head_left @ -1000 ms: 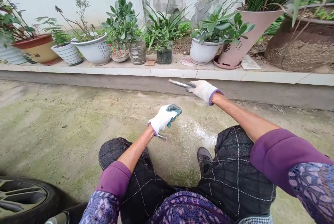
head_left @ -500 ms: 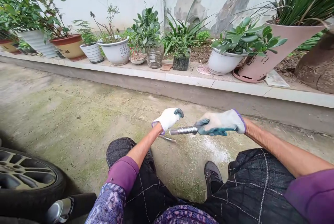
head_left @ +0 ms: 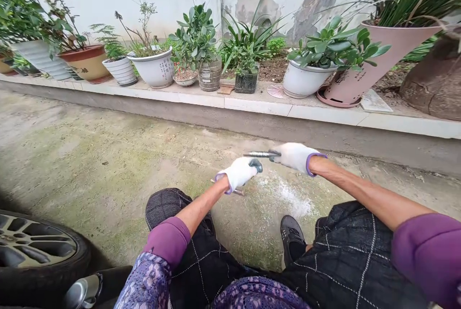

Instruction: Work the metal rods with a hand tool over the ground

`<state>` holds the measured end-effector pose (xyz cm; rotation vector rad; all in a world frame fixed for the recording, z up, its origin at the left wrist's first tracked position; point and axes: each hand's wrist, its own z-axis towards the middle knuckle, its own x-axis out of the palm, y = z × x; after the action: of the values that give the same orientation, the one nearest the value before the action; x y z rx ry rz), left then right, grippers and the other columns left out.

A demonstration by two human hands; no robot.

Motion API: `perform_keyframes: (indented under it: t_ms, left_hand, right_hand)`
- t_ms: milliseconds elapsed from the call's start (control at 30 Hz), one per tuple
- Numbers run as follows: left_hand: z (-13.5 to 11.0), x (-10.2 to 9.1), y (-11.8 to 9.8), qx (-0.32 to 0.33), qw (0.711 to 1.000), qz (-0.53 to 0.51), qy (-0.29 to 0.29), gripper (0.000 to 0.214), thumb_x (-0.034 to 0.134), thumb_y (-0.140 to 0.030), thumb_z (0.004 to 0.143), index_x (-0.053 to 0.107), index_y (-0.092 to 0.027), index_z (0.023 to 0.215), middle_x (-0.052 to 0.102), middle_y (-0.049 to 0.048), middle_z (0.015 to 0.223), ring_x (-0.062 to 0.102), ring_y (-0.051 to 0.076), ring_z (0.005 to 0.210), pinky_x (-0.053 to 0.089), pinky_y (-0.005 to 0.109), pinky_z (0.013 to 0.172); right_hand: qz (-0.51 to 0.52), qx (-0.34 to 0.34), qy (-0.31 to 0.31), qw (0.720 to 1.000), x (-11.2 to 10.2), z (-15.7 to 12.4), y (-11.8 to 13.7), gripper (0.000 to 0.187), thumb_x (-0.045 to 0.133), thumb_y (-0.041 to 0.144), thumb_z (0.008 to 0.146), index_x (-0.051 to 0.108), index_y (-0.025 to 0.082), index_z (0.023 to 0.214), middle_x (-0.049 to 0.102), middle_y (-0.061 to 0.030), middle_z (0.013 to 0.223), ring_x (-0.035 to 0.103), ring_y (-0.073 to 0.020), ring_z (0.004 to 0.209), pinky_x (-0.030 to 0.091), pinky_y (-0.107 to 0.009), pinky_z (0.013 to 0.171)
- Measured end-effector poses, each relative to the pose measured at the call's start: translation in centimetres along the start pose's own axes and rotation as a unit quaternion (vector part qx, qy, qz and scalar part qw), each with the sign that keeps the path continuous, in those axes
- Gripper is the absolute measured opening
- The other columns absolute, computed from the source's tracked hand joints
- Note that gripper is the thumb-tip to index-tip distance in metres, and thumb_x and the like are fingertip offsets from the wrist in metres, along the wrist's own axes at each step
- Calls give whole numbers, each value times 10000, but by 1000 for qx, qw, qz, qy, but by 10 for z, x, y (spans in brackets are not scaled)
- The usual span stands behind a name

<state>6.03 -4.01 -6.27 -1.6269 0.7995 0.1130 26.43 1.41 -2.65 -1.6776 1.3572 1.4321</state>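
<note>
My right hand (head_left: 293,156), in a white glove with dark green palm coating, is closed round a short metal rod (head_left: 256,154). The rod has a shiny, ridged middle and points left. My left hand (head_left: 245,172), gloved alike, sits just below the rod's free end with its fingers curled together; what they hold, if anything, is hidden. Partly behind the left glove, a second thin rod (head_left: 238,192) appears to lie on the ground. White powder or flakes (head_left: 293,198) are scattered on the concrete below my right hand.
Potted plants, among them a white pot (head_left: 306,80) and a tall pink pot (head_left: 382,64), line a tiled ledge (head_left: 255,104) ahead. A car wheel (head_left: 36,241) and a metal cup-like object (head_left: 82,292) are at lower left. My shoe (head_left: 291,237) stands near the powder.
My right hand has moved up and left, and the rod now looks more level and higher. My left hand has shifted right and down, from beside the rod's end to below it.
</note>
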Motion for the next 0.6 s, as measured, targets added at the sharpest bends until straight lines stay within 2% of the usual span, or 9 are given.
perform_keyframes:
  t_ms: [67,133,233,333,433,533,600]
  left_hand:
    - [-5,-10,-8,-1,993,-116,-11,247,555,-263,776,697,-178,961,499,-29,616,447,105,506,394,206,422]
    - [-4,-19,-14,17,982,-183,-35,261,560,-245,753,692,-161,963,453,-43,595,397,84,480,369,186,394]
    - [3,-28,-17,23,967,-250,-41,246,572,-231,716,673,-146,924,404,-65,551,343,63,440,352,171,375]
    - [11,-29,-12,26,963,-266,-45,245,577,-244,700,659,-151,911,378,-83,514,325,56,405,351,172,365]
    - [15,-29,-8,31,966,-248,-65,220,566,-252,698,649,-154,877,389,-83,502,341,60,397,349,177,361]
    - [16,-27,-13,43,976,-199,-72,102,561,-250,704,598,-164,745,413,-68,502,365,63,405,339,178,361]
    - [15,-25,-19,54,983,-168,-57,63,578,-229,694,579,-167,702,455,-53,521,395,65,426,343,173,374]
  right_hand:
    - [-2,11,-44,999,-12,4,1,280,559,376,829,704,266,1041,708,-42,822,628,-203,697,394,-287,583]
    - [29,12,-92,995,-24,6,3,267,559,385,825,699,248,1006,685,-32,794,595,-182,673,385,-276,575]
    - [160,11,-108,981,-39,5,11,231,561,352,839,683,202,966,599,3,671,495,-115,546,364,-245,513]
    - [289,36,-80,953,-47,-2,19,241,586,370,851,668,183,980,527,31,616,388,-71,439,328,-226,415]
    - [378,-2,-33,925,-47,-15,22,284,636,415,835,663,181,992,477,54,586,357,-57,409,308,-203,349]
    - [414,-50,37,908,-43,-32,18,358,685,469,798,678,176,1003,476,60,589,377,-53,415,311,-188,325]
    - [409,-69,97,905,-40,-42,12,401,694,502,783,698,176,1016,502,53,603,399,-56,427,322,-188,328]
